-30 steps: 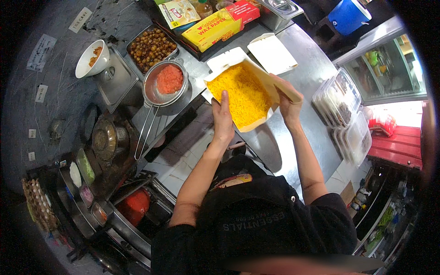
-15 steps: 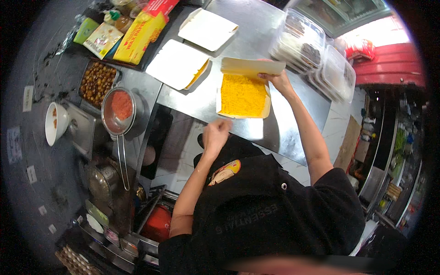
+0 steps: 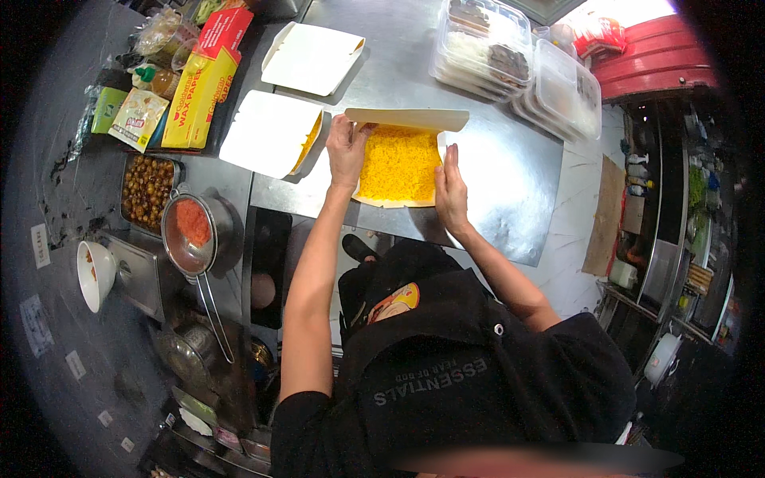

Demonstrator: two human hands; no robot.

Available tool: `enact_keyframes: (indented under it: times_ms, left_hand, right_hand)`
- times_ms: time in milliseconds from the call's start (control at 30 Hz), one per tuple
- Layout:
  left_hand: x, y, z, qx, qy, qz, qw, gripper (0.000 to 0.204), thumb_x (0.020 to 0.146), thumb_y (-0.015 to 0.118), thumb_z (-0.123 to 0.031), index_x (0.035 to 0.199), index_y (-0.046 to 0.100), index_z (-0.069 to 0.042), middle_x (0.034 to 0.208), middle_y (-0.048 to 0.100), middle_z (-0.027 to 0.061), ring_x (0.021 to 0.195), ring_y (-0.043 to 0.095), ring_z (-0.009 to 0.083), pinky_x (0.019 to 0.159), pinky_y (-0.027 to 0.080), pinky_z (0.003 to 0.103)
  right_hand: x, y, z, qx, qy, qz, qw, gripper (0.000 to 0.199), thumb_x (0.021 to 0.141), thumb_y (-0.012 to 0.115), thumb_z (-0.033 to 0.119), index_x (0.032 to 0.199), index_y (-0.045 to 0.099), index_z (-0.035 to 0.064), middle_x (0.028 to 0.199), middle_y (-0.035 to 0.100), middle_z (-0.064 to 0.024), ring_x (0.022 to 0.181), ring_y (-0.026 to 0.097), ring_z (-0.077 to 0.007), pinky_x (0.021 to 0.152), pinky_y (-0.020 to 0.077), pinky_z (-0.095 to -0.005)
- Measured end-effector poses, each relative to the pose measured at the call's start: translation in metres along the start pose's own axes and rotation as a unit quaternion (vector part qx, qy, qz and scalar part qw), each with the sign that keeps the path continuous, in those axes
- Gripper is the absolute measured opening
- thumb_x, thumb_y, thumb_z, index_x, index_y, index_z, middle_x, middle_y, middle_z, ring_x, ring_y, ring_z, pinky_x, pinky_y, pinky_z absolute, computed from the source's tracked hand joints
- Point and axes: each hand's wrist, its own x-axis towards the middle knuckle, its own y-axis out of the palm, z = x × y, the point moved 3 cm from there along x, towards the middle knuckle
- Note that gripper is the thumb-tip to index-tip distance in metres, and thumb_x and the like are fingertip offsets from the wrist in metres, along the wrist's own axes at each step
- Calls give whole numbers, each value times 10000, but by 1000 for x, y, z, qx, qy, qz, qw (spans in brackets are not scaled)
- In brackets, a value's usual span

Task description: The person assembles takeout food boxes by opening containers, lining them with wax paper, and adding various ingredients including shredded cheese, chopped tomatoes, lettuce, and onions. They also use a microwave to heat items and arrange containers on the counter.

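An open paper food box (image 3: 390,204) filled with yellow rice (image 3: 401,167) rests on the steel counter, its lid (image 3: 410,119) raised along the far side. My left hand (image 3: 347,153) is closed on the box's far left corner, thumb by the lid. At the right wall, my right hand (image 3: 452,190) holds the side between thumb and straightened fingers. Left of it sits a white box (image 3: 267,134) with its lid down and yellow rice showing at its edge. Behind that lies another closed white box (image 3: 312,57).
Stacked clear plastic containers (image 3: 486,56) stand at the back right. On the left are a strainer (image 3: 190,231) with orange-pink food, a tray of small brown round pieces (image 3: 150,191), a white bowl (image 3: 97,275) and a yellow-red wax paper box (image 3: 199,95). The steel counter's (image 3: 510,215) front edge runs before me.
My left hand has moved up from the counter's front edge to the box's left side. My right hand has gone from the lid's right end down to the right wall.
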Motion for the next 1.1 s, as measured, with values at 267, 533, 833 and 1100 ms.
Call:
enact_keyframes:
  times_ms: [267, 533, 833, 1100]
  left_hand:
    - [-8, 2, -10, 23, -10, -45, 999, 172, 850, 667, -107, 970, 588, -12, 911, 536, 74, 760, 520, 205, 682, 446, 325]
    - [-5, 0, -14, 6, -7, -43, 999, 149, 839, 659, -78, 950, 587, -9, 885, 532, 90, 818, 504, 243, 724, 427, 351]
    - [-7, -3, -16, 41, -52, -29, 997, 208, 829, 652, -38, 1030, 599, -29, 998, 564, 74, 842, 527, 218, 747, 434, 332]
    - [-50, -21, -18, -28, -62, 16, 998, 484, 922, 475, 19, 1397, 387, -12, 1396, 454, 176, 1316, 422, 247, 1017, 387, 317]
  right_hand:
    - [5, 12, 15, -73, -42, -40, 996, 505, 1014, 359, 211, 1429, 254, -58, 1484, 239, -262, 1393, 241, -319, 1134, 210, -382]
    - [17, -4, -14, 322, 168, -27, 931, 410, 962, 551, 197, 1333, 502, 32, 1164, 622, -79, 1082, 527, -111, 963, 401, -253]
    - [10, 3, -18, 99, 140, -106, 979, 344, 917, 614, 210, 1251, 599, 127, 881, 593, -56, 831, 525, -115, 804, 433, -255]
    - [-2, 0, -18, 134, 114, -110, 978, 354, 939, 580, 240, 1280, 580, 143, 819, 583, -41, 751, 481, -112, 774, 443, -272]
